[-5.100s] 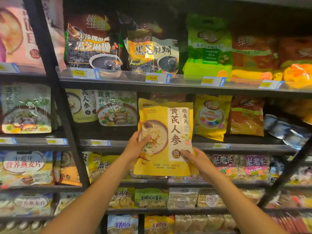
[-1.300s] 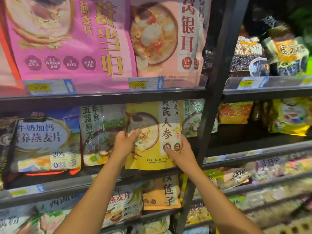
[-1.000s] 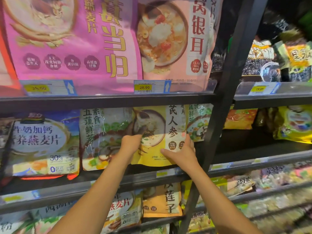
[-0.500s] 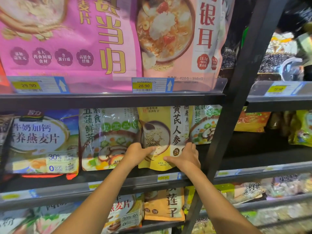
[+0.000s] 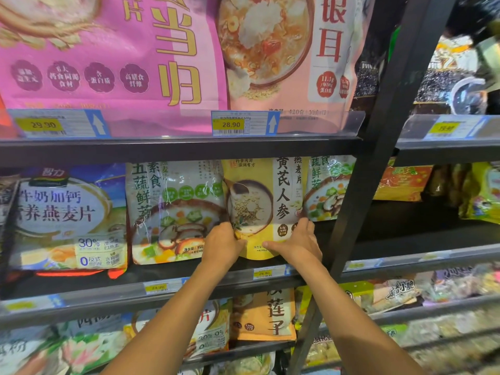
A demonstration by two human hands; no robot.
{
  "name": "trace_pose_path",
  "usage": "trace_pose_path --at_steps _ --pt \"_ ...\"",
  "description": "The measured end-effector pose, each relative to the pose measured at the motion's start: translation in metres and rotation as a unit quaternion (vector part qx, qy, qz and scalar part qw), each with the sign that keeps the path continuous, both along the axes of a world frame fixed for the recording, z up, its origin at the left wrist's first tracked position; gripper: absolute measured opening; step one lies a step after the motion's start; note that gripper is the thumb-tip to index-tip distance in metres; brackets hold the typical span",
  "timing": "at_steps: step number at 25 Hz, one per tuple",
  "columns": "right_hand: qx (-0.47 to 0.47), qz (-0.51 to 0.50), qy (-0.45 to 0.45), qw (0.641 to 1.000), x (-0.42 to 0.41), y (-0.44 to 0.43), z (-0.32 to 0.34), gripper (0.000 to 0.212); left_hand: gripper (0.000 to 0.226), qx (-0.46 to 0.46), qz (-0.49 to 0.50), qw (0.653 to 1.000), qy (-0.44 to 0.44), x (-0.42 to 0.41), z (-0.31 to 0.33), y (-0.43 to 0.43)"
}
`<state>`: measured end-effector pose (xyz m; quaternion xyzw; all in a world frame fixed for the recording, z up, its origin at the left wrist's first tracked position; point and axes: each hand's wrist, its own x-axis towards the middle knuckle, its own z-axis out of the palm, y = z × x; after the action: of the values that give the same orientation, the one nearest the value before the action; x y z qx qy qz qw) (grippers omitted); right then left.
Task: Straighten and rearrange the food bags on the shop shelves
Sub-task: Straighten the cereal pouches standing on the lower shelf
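Two hands grip one yellow bag on a shop shelf.
The left hand (image 5: 221, 246) and right hand (image 5: 296, 243) pinch the yellow bag (image 5: 259, 207) at its bottom corners; it stands upright on the middle shelf (image 5: 189, 286) between two vegetable bags (image 5: 173, 212), black metal racking all around.

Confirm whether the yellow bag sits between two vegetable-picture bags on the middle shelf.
Yes, the yellow bag, held by the left hand and right hand, stands between vegetable-picture bags on either side.

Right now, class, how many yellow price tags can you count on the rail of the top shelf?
3. One at the far left, reading 29.90; one at the middle, reading 28.90; one right of the black upright, too blurred to read. More may lie beyond the frame.
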<state>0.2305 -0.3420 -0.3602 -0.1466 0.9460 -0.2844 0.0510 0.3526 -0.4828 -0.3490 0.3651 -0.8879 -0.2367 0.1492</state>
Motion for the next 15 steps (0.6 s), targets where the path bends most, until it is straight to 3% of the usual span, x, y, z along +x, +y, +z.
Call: trace_pose_path --at_steps 10,15 --pt "-0.027 -0.015 -0.01 0.999 -0.022 -0.025 -0.009 0.105 0.033 0.052 -0.007 0.998 0.027 -0.027 -0.012 0.003" --pt "-0.036 -0.046 -0.05 0.997 -0.038 -0.038 -0.018 0.116 0.038 0.083 -0.016 0.996 -0.007 -0.04 -0.013 -0.003"
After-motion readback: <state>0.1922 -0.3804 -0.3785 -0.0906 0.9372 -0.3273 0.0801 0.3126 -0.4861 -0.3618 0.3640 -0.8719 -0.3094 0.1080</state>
